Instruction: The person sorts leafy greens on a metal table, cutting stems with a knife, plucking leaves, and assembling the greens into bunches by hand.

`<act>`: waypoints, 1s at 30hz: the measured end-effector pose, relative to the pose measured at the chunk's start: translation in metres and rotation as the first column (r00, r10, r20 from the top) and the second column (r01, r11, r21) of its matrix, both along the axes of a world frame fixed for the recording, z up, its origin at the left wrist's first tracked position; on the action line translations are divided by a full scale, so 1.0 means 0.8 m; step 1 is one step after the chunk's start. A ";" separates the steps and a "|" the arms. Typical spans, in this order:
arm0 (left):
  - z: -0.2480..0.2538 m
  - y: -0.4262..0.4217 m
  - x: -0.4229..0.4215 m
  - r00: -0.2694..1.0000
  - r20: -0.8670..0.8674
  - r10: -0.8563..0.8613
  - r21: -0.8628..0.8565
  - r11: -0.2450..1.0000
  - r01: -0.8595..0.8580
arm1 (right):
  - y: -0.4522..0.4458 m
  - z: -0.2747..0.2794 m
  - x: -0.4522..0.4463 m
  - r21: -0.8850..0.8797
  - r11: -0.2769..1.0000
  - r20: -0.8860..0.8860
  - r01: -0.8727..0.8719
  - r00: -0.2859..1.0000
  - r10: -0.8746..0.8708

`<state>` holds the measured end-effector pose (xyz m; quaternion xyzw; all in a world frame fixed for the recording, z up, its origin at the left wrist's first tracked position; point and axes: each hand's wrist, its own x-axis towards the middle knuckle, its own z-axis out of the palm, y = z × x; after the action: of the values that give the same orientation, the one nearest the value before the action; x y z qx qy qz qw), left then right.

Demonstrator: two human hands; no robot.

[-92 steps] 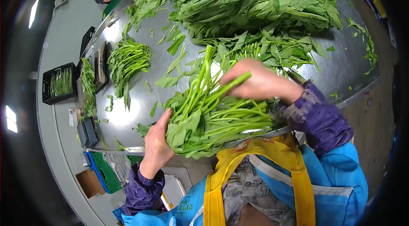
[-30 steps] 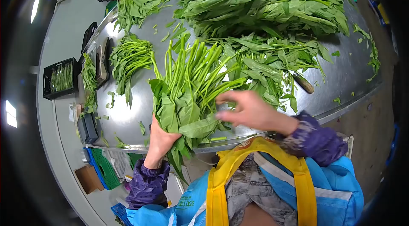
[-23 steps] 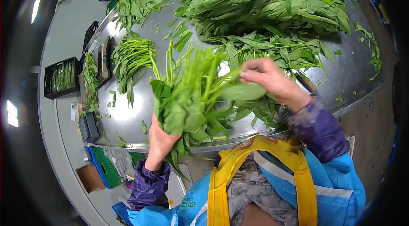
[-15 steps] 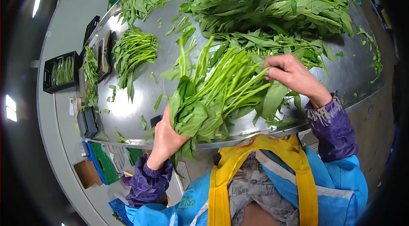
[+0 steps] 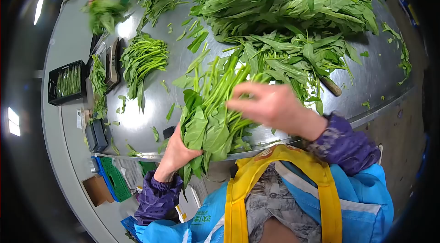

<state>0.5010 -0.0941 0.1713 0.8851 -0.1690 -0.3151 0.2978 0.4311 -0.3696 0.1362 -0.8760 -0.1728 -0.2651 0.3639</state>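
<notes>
loose greens [image 5: 293,66] lie between held bunch [image 5: 205,128] and big heap [image 5: 284,5]

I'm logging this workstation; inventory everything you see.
Large pile: one, green, table's far side
Held bunch: one, green, near edge
Loose greens: uncounted, green, before pile
Other bunches: several, green, left side
Table: one, silver, centre
Handle: one, brown, table's right
Greens-filled crate: one, black, left
Scale-like device: one, tan, left
Carton: one, brown, lower left
Lower crates: uncounted, green, lower left
Apron: one, blue-yellow, torso
Left grip: one, bare, around held bunch
Right grip: one, bare, at stems
</notes>
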 end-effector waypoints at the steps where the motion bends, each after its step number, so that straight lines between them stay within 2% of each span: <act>1: 0.002 -0.004 -0.003 0.993 -0.114 -0.026 -0.082 0.997 0.016 | 0.016 -0.001 -0.002 -0.049 0.998 0.006 -0.044 0.999 0.044; 2: 0.004 -0.008 -0.007 0.973 -0.225 -0.058 -0.165 0.986 0.021 | 0.025 -0.011 -0.003 -0.067 0.994 0.010 -0.091 0.996 0.092; 3: 0.006 -0.010 -0.013 0.972 -0.230 -0.057 -0.166 0.986 0.019 | 0.030 -0.016 -0.003 -0.084 0.987 0.010 -0.140 0.990 0.142; 4: 0.008 -0.010 -0.019 0.924 -0.377 -0.067 -0.179 0.984 -0.002 | 0.029 -0.018 -0.005 -0.084 0.986 0.003 -0.144 0.989 0.145; 6: 0.005 -0.009 -0.038 0.790 -0.609 -0.072 -0.222 0.972 -0.082 | 0.021 -0.016 -0.011 0.049 0.966 -0.023 -0.254 0.967 0.256; 7: 0.002 -0.009 -0.046 0.782 -0.619 -0.069 -0.219 0.972 -0.088 | 0.018 -0.010 -0.016 0.053 0.965 -0.035 -0.256 0.965 0.258; 9: -0.005 -0.011 -0.058 0.725 -0.680 -0.108 -0.258 0.961 -0.098 | 0.009 0.002 -0.022 0.013 0.955 -0.278 -0.297 0.916 0.289; 10: -0.006 -0.014 -0.061 0.694 -0.710 -0.120 -0.281 0.952 -0.124 | 0.006 -0.001 -0.022 0.043 0.962 -0.283 -0.271 0.920 0.272; 12: -0.009 -0.010 -0.066 0.687 -0.721 -0.085 -0.248 0.958 -0.141 | -0.025 0.001 -0.015 0.068 0.992 -0.353 -0.109 0.927 0.126; 13: -0.010 -0.007 -0.068 0.682 -0.730 -0.045 -0.209 0.965 -0.159 | -0.045 -0.008 -0.012 0.356 0.933 -0.285 0.047 0.957 0.060; 14: -0.011 -0.004 -0.067 0.683 -0.731 -0.011 -0.164 0.973 -0.160 | -0.080 -0.004 -0.004 0.280 0.936 -0.343 0.213 0.933 -0.109; 15: -0.013 -0.002 -0.066 0.681 -0.732 -0.008 -0.165 0.973 -0.165 | -0.108 0.010 0.003 0.282 0.887 -0.483 0.366 0.853 -0.198; 16: -0.014 0.000 -0.064 0.735 -0.677 -0.012 -0.154 0.980 -0.125 | -0.142 -0.017 0.006 -0.062 0.886 -0.221 0.459 0.859 -0.461; 17: -0.015 0.000 -0.062 0.787 -0.617 -0.021 -0.143 0.986 -0.085 | -0.160 -0.014 0.001 -0.419 0.763 -0.321 0.492 0.706 -0.632; 19: -0.016 0.000 -0.060 0.799 -0.601 -0.009 -0.159 0.981 -0.109 | -0.153 -0.009 -0.011 -0.516 0.718 -0.274 0.467 0.704 -0.655; 21: -0.014 -0.001 -0.058 0.807 -0.591 0.007 -0.167 0.977 -0.131 | -0.120 0.019 -0.013 -0.380 0.800 -0.372 0.464 0.716 -0.591; 22: -0.011 -0.005 -0.056 0.798 -0.602 0.017 -0.174 0.973 -0.152 | -0.107 0.017 -0.014 -0.276 0.872 -0.299 0.403 0.827 -0.477; 23: -0.009 -0.008 -0.053 0.790 -0.613 0.027 -0.181 0.968 -0.173 | -0.091 0.004 -0.014 -0.145 0.954 -0.196 0.263 0.937 -0.288; 25: -0.007 -0.010 -0.048 0.805 -0.594 0.021 -0.161 0.976 -0.145 | -0.049 -0.006 -0.019 -0.055 0.998 -0.190 -0.042 0.981 0.031; 28: -0.008 -0.011 -0.043 0.797 -0.604 -0.014 -0.174 0.978 -0.114 | -0.020 -0.017 -0.024 -0.104 0.984 -0.257 -0.146 0.960 0.115; 30: -0.005 -0.012 -0.043 0.759 -0.651 0.009 -0.184 0.968 -0.170 | -0.017 -0.022 -0.022 -0.238 0.956 -0.142 -0.172 0.980 0.140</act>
<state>0.4668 -0.1041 0.1671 0.6887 -0.0490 -0.5636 0.4535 0.4134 -0.3829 0.1184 -0.9131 -0.2504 -0.1568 0.2809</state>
